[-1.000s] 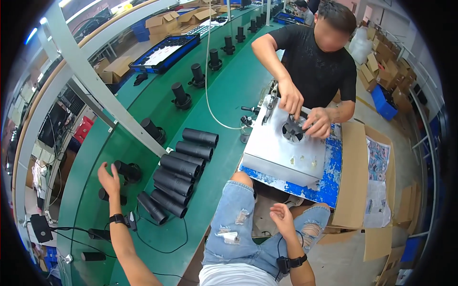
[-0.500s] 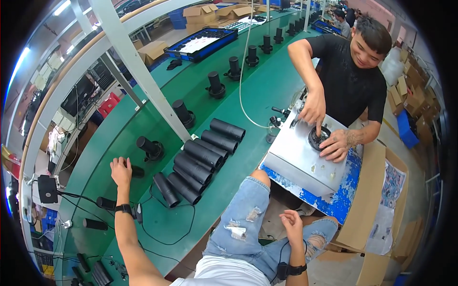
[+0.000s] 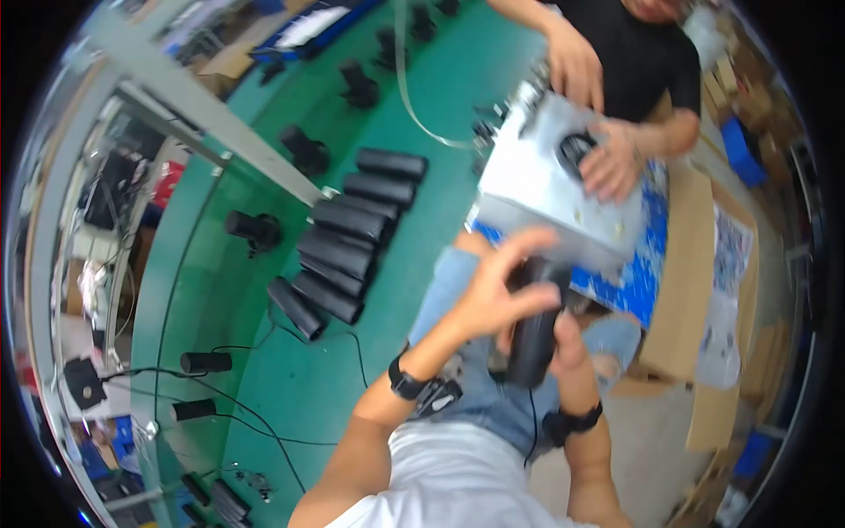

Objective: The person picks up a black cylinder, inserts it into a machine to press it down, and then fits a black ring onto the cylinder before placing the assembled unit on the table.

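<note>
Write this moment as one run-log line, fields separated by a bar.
left hand: grips top of black cylinder | right hand: holds its lower part | row of black tubes on green table | co-worker's hand on grey metal box

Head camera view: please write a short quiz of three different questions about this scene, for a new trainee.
1. True or false: both of the wearer's hands are on the black cylinder.
2. Multiple choice: where do the other black tubes lie? A) in a row on the green table B) in a cardboard box C) on the floor
3. Short answer: what does the co-worker's hand rest on?

Key
1. True: the left hand grips its upper part and the right hand holds it lower down.
2. A.
3. The grey metal box, beside its round black opening.
</note>
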Demonstrator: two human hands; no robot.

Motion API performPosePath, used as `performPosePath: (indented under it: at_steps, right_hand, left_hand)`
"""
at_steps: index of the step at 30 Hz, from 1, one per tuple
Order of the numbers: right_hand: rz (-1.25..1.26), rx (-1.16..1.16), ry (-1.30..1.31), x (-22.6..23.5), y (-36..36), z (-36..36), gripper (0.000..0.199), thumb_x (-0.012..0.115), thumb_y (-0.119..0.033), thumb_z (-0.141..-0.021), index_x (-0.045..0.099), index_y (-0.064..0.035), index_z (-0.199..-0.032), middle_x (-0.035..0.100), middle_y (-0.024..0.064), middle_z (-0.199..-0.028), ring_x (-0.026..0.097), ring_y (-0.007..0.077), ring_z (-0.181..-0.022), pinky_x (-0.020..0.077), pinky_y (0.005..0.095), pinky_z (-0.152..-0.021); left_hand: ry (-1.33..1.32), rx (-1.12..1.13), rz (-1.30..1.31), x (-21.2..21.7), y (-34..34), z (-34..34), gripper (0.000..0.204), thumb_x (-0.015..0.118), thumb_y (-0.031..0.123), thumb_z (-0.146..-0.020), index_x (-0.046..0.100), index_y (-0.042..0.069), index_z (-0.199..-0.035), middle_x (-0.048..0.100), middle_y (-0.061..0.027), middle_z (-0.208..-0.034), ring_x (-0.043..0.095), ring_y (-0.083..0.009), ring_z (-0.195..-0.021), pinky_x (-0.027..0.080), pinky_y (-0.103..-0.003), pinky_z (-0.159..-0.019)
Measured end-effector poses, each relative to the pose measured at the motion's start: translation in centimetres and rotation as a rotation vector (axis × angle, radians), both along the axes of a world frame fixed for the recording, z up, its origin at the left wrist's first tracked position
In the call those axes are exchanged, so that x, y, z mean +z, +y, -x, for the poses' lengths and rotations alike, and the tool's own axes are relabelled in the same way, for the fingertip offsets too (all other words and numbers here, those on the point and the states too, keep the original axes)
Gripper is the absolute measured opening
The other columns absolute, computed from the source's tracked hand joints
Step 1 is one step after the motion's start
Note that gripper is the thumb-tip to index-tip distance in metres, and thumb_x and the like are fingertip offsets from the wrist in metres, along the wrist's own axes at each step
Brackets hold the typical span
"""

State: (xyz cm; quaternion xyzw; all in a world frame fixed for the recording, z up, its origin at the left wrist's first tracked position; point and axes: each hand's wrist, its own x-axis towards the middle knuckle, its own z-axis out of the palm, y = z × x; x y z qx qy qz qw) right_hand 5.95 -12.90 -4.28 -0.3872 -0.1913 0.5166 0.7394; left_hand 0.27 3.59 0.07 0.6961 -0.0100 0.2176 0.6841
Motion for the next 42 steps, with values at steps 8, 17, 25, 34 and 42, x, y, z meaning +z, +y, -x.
performPosePath:
  at_steps: [8,17,25,34,42]
  right_hand:
    - [-0.317,-0.553,0.119,1.0,-0.8,-4.5,0.051,0.056,-0.039,-0.093,0.04,-0.0049,-0.128,0.049,0.0119,-0.119,0.047,0.027,-0.116,0.0374,0.0449,-0.105]
    - [-0.261,-0.577,-0.017,0.2,-3.2,-5.2,0.059,0.062,-0.041,-0.088,0.039,-0.0048,-0.13,0.048,0.012,-0.122,0.044,0.0298,-0.122,0.0335,0.0457,-0.108]
    - [-0.251,-0.509,-0.228,0.5,-3.9,-6.5,0.075,0.081,-0.034,-0.071,0.04,-0.0083,-0.128,0.05,0.0125,-0.121,0.046,0.0319,-0.122,0.0318,0.047,-0.109]
    - [-0.32,-0.593,-0.327,2.6,-1.9,-9.4,0.073,0.077,-0.026,-0.069,0.038,-0.0103,-0.129,0.047,0.0077,-0.12,0.046,0.0277,-0.119,0.0317,0.0471,-0.108]
    - [-0.536,-0.441,-0.296,2.5,-1.8,-10.5,0.072,0.082,-0.022,-0.065,0.038,-0.0176,-0.123,0.046,0.0012,-0.116,0.044,0.0253,-0.118,0.0264,0.0484,-0.111]
  left_hand:
    - [0.222,-0.237,0.169,-4.9,-3.3,-0.1,0.077,0.079,0.018,-0.075,0.036,0.004,-0.137,0.054,-0.0111,-0.123,0.054,-0.0178,-0.108,0.045,-0.033,-0.092]
    - [0.328,-0.346,0.437,-6.4,-3.0,-0.7,0.056,0.073,0.014,-0.081,0.046,-0.003,-0.127,0.06,-0.0059,-0.113,0.057,-0.012,-0.102,0.044,-0.028,-0.09]
    - [0.364,-0.473,0.549,-8.5,-0.8,-1.9,0.054,0.038,0.046,-0.099,0.066,0.0,-0.094,0.066,-0.0061,-0.078,0.058,-0.012,-0.074,0.045,-0.026,-0.072]
    - [0.124,-0.49,0.678,-7.3,0.0,-3.3,0.059,0.065,0.021,-0.087,0.037,0.003,-0.136,0.058,-0.0096,-0.115,0.058,-0.0169,-0.098,0.045,-0.03,-0.083]
    - [-0.069,-0.199,0.231,-6.4,0.0,-5.0,0.074,0.082,0.005,-0.068,0.045,0.007,-0.133,0.058,-0.0076,-0.119,0.059,-0.0152,-0.095,0.047,-0.027,-0.078]
